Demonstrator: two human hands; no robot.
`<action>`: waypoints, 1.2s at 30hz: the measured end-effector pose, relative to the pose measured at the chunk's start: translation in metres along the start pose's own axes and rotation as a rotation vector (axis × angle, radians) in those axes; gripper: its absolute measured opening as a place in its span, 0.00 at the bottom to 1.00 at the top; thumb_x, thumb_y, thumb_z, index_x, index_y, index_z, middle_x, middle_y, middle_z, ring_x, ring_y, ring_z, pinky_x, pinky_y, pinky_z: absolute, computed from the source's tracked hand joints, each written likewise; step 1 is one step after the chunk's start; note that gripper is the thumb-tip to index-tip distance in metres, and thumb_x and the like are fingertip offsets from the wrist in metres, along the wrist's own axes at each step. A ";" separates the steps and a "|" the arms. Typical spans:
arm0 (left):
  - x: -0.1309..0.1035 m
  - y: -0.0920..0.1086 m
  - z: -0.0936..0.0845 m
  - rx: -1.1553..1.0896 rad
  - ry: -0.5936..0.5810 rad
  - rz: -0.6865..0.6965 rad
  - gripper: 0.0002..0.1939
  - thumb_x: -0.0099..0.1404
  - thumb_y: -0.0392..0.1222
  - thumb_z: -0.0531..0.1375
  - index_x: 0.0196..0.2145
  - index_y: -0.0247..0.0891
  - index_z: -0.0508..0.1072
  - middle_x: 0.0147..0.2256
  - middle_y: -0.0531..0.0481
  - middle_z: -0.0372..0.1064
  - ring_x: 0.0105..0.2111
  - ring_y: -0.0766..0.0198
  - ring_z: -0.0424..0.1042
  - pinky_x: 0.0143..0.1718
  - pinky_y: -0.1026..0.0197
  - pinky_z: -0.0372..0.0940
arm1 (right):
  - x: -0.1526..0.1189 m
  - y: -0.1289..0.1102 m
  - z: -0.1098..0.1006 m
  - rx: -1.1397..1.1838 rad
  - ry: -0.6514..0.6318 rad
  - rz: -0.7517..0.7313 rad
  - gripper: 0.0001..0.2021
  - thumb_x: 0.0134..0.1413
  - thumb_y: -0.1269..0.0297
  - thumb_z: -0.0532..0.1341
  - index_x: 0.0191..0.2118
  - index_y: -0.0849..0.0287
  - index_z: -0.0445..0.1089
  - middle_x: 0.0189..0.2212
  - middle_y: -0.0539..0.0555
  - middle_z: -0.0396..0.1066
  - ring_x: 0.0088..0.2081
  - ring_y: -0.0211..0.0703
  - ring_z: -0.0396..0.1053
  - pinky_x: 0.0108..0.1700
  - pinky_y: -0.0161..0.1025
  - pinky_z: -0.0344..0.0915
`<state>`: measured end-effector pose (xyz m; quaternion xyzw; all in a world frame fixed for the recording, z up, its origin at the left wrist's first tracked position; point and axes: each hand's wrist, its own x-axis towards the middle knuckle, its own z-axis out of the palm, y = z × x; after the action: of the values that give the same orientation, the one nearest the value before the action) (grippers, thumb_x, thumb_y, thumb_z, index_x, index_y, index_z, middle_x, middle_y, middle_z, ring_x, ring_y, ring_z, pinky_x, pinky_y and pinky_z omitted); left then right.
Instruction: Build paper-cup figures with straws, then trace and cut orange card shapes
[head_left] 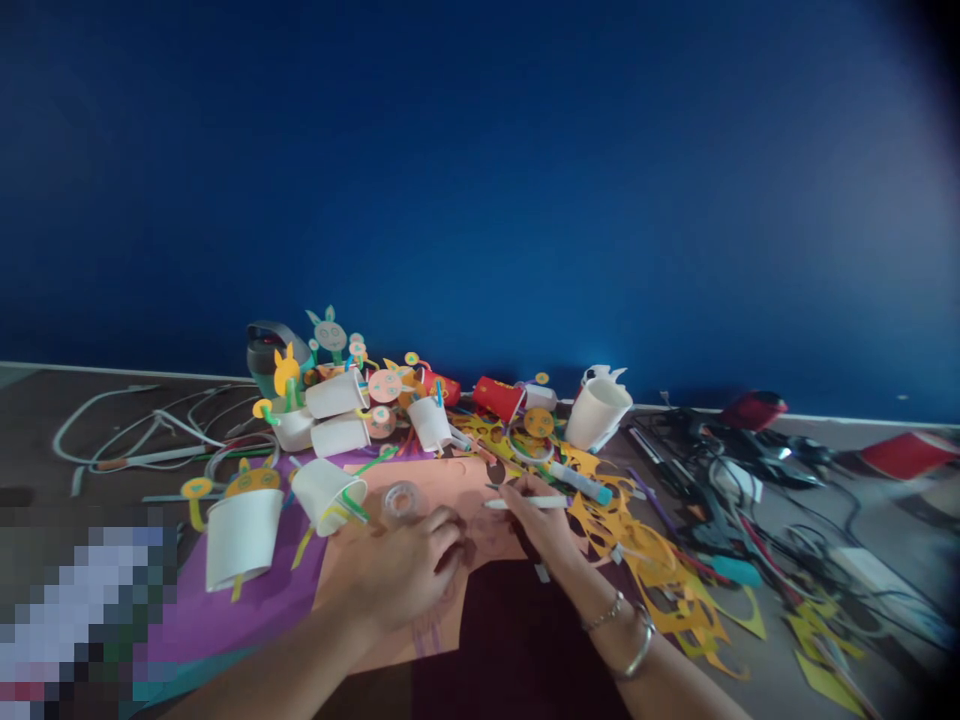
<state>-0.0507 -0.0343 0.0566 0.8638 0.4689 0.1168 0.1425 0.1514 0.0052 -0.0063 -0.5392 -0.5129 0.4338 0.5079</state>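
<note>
My right hand [529,510] pinches a white marker [551,502] above the orange paper [367,570]. Two bracelets circle that wrist. Resting on the same sheet, my left hand [420,560] has its fingers curled in; what lies inside them, if anything, is hidden. Purple lines show on the paper near its lower edge, and faint marks lie between the hands. A clear roll of tape [400,500] sits just beyond my left hand. To the left, white paper cups [244,538] with paper animal faces stand or lean on purple paper [191,610].
Yellow-orange paper scraps [667,570] spread to the right, beside a glue stick [581,482]. Farther right are tangled cables, black tools and a red cup [907,455]. White cables [157,425] coil at left. A blue wall [480,200] rises behind the table.
</note>
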 end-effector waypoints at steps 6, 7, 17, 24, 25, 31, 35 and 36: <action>0.001 0.000 -0.002 -0.048 -0.029 -0.002 0.13 0.66 0.37 0.51 0.43 0.45 0.73 0.47 0.55 0.72 0.40 0.62 0.74 0.36 0.63 0.67 | -0.005 -0.005 -0.012 -0.026 0.103 -0.014 0.16 0.49 0.58 0.61 0.17 0.55 0.57 0.10 0.47 0.64 0.16 0.36 0.60 0.21 0.33 0.56; 0.001 0.000 -0.002 -0.052 -0.039 -0.001 0.14 0.66 0.36 0.51 0.43 0.45 0.73 0.47 0.55 0.72 0.40 0.62 0.74 0.36 0.64 0.67 | -0.005 -0.004 -0.012 -0.076 0.095 -0.018 0.16 0.48 0.59 0.61 0.16 0.55 0.57 0.10 0.47 0.63 0.15 0.36 0.60 0.20 0.33 0.56; 0.000 -0.001 -0.001 -0.085 -0.027 -0.008 0.13 0.66 0.37 0.51 0.43 0.45 0.73 0.46 0.54 0.72 0.38 0.64 0.74 0.37 0.65 0.67 | 0.001 0.002 -0.015 -0.135 0.178 -0.116 0.13 0.51 0.53 0.60 0.26 0.57 0.63 0.21 0.50 0.70 0.24 0.41 0.66 0.27 0.35 0.61; 0.001 0.000 0.000 -0.104 -0.023 -0.007 0.13 0.67 0.38 0.51 0.43 0.45 0.73 0.47 0.54 0.72 0.40 0.63 0.74 0.37 0.65 0.67 | -0.001 0.002 -0.015 -0.221 0.033 -0.120 0.13 0.52 0.60 0.59 0.20 0.56 0.60 0.16 0.47 0.66 0.21 0.38 0.63 0.25 0.34 0.58; 0.001 0.000 -0.001 -0.108 -0.028 -0.003 0.13 0.66 0.37 0.52 0.43 0.45 0.73 0.47 0.54 0.72 0.40 0.63 0.74 0.38 0.65 0.66 | -0.002 0.003 -0.015 -0.247 0.033 -0.114 0.14 0.51 0.61 0.59 0.19 0.56 0.59 0.14 0.47 0.65 0.20 0.38 0.62 0.24 0.34 0.57; 0.001 0.002 -0.004 -0.100 -0.033 0.003 0.13 0.65 0.34 0.52 0.42 0.45 0.73 0.46 0.55 0.72 0.40 0.64 0.73 0.40 0.65 0.66 | 0.001 0.009 -0.013 -0.295 0.065 -0.112 0.15 0.48 0.62 0.60 0.16 0.55 0.56 0.12 0.47 0.64 0.19 0.38 0.61 0.24 0.34 0.57; 0.000 0.003 -0.005 -0.071 -0.027 -0.026 0.13 0.64 0.35 0.52 0.41 0.46 0.73 0.45 0.56 0.72 0.40 0.64 0.74 0.36 0.65 0.66 | 0.003 0.010 -0.012 -0.298 0.026 -0.102 0.14 0.47 0.64 0.59 0.16 0.55 0.57 0.12 0.47 0.66 0.18 0.38 0.63 0.22 0.34 0.57; 0.000 0.003 -0.004 -0.069 -0.025 -0.028 0.13 0.64 0.35 0.52 0.42 0.46 0.73 0.46 0.56 0.72 0.40 0.63 0.74 0.36 0.65 0.66 | 0.003 0.011 -0.012 -0.295 0.016 -0.099 0.14 0.47 0.64 0.59 0.16 0.55 0.58 0.12 0.47 0.66 0.17 0.38 0.63 0.22 0.34 0.57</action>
<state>-0.0501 -0.0353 0.0617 0.8531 0.4749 0.1200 0.1795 0.1651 0.0069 -0.0154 -0.5854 -0.5929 0.3241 0.4480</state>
